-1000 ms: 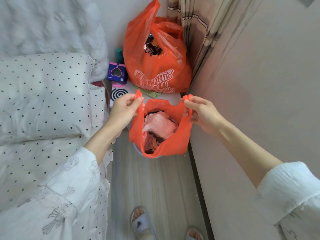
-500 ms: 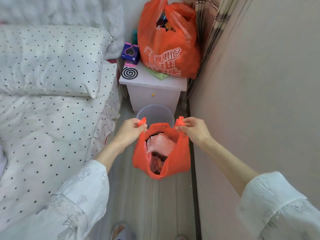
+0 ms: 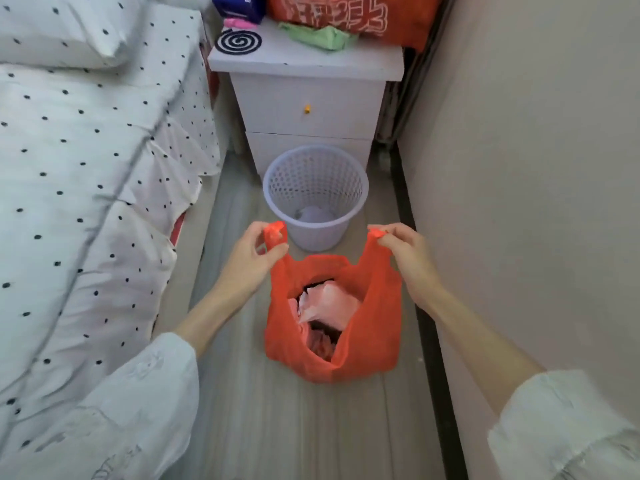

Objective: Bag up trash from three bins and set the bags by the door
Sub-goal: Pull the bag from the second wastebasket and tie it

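While both hands' fingers [image 3: 382, 237] pinch the bag's [image 3: 374, 327] handles, its contents are half hidden.

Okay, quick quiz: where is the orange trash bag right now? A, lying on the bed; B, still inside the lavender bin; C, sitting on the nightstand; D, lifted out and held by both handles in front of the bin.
D: the left hand and right hand each pinch a handle of the orange trash bag, which hangs in front of the lavender bin.

We see the left hand [image 3: 254, 259] and right hand [image 3: 403, 252] each pinching a handle of the orange bag [image 3: 374, 327] near the lavender bin [image 3: 315, 195].
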`<state>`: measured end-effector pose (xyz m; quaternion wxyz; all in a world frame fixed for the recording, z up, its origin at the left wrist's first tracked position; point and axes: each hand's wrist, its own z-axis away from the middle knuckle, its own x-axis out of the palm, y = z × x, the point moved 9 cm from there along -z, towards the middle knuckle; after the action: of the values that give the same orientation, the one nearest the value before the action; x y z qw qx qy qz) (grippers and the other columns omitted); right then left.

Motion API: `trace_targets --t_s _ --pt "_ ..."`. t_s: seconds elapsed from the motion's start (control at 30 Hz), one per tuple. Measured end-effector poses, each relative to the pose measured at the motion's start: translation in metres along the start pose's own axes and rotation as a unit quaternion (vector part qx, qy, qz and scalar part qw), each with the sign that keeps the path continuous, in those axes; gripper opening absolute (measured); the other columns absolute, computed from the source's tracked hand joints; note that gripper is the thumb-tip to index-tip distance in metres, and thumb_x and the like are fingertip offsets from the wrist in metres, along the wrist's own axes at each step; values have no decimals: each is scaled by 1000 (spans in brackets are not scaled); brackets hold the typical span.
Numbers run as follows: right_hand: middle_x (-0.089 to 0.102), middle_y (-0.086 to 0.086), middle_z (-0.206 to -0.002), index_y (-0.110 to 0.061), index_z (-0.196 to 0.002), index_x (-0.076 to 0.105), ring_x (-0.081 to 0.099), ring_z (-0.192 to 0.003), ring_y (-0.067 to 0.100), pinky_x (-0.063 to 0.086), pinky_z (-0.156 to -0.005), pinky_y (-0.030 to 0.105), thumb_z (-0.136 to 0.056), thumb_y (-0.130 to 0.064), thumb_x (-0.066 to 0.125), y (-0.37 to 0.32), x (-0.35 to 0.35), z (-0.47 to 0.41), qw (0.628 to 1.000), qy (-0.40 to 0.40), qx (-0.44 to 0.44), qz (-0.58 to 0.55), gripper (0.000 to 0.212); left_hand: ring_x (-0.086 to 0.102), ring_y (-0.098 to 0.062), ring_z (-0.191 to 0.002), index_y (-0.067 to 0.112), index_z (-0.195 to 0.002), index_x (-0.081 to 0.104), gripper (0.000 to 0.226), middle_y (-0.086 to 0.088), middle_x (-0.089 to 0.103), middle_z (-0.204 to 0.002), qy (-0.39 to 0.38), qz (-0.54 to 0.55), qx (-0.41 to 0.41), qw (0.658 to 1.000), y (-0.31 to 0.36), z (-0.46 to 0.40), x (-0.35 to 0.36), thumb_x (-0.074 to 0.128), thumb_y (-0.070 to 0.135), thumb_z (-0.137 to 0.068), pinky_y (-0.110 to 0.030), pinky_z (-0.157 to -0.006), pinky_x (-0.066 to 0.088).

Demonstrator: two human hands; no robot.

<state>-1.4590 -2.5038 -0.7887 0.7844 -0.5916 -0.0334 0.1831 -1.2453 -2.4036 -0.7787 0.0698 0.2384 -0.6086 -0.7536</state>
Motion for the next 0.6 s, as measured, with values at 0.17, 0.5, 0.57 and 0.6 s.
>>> trace_targets --t_s 0.17,0.5,0.57,0.6 --pt "67 -1 -90 -20 -87 66 58 -86 8 46 -84 27 -86 -10 59 29 16 -23 990 7 -126 -62 12 52 7 -98 33 -99 49 38 16 57 -105 -4 77 118 990 -31 -30 14 59 11 -70 -19 -91 42" --pt "59 -14 -109 -11 -137 32 58 -94 -12 47 -94 22 -77 -12 73 75 16 -41 971 24 -237 -1 73 24 0 -139 37 -145 7 107 16 19 -154 -91 4 169 981 -89 -51 68 73 52 -61 -38 -115 28" --pt "51 -13 -131 -20 -145 21 51 -117 -3 40 -107 32 -71 -28 78 87 19 -49 975 3 -216 58 94 10 5 -141 43 -143 -4 118 24 0 -154 -130 -48 155 978 -104 -50 80 74 60 -57 -40 -117 22" --pt "44 -12 -142 -25 -147 18 44 -128 3 36 -111 37 -65 -41 78 94 21 -53 971 -4 -213 108 103 4 4 -142 43 -142 -8 121 24 -4 -154 -141 -71 153 976 -109 -48 84 75 62 -56 -43 -118 18"
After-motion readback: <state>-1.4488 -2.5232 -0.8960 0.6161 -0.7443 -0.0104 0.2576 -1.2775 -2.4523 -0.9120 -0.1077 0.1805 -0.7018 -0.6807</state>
